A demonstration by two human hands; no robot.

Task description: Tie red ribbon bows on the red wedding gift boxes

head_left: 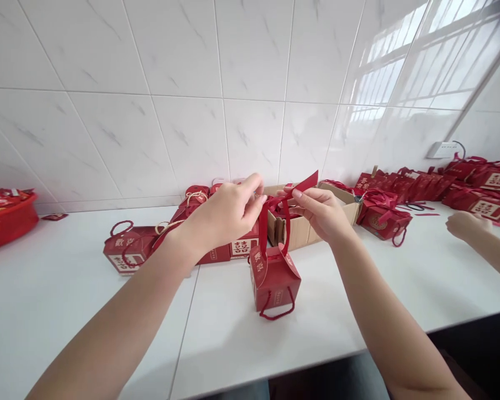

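Note:
A small red gift box (275, 280) with a dark red cord handle sits on the white table before me. From its top a red ribbon (287, 228) rises in two strands toward my hands. My left hand (237, 205) is closed in a pinch above the box's left side, at the upper end of the left strand. My right hand (316, 208) pinches the ribbon between thumb and fingers, and a free end sticks up to the right. Where the strands meet between my hands is partly hidden by the fingers.
Behind my hands stands an open cardboard carton (312, 236) with red items. More red boxes (127, 250) stand left of it, some with twine. At far left is a red basin (10, 222). On the right are a ribboned box (385, 216), stacked boxes and another person's hand (469, 226).

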